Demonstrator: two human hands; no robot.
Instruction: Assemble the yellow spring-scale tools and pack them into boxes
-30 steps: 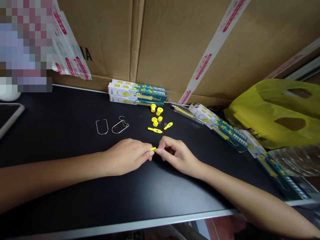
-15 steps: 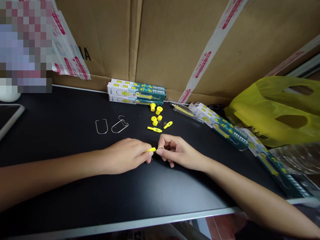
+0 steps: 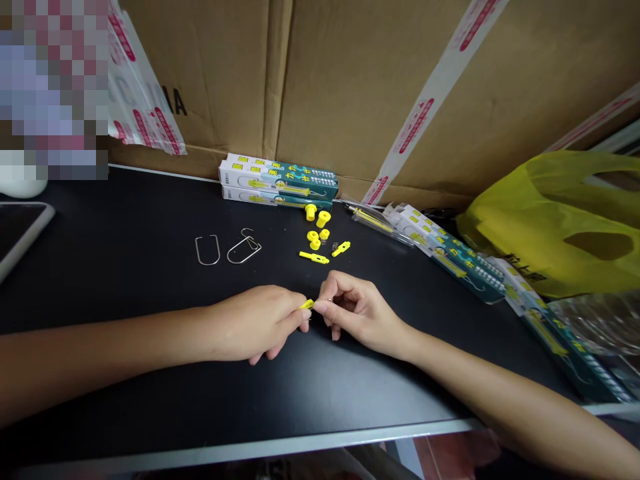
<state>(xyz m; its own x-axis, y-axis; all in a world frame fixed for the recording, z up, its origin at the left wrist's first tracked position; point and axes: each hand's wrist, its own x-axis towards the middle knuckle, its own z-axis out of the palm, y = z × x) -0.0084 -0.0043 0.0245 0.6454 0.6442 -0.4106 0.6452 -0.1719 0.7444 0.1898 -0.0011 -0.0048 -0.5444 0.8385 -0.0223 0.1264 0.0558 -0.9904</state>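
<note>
My left hand [image 3: 260, 323] is closed in a pinch on a small yellow plastic piece [image 3: 307, 305]. Most of that piece is hidden by the fingers. At its tip, my right hand [image 3: 357, 308] pinches a thin metal wire piece [image 3: 329, 300], whose exact shape I cannot make out. The fingertips of both hands nearly meet over the table. Just beyond them lie a yellow slotted rod piece [image 3: 314, 257], another slotted piece [image 3: 341, 249] and a small spring [image 3: 335, 247]. Yellow caps [image 3: 323, 219] and small yellow rings [image 3: 313, 236] sit behind these.
Left of the yellow parts lie a bent wire loop [image 3: 207, 250] and a wire hook [image 3: 244, 250]. Spring-scale boxes [image 3: 277, 180] are stacked against the cardboard [image 3: 200, 80]. More boxes [image 3: 445, 253] and a yellow bag [image 3: 540, 227] line the right side. A phone-like device [image 3: 25, 230] is at left.
Both hands stay together at the yellow piece. My left hand has turned slightly and lowered its fingers, so less of the piece shows. The whole view has shifted a little.
</note>
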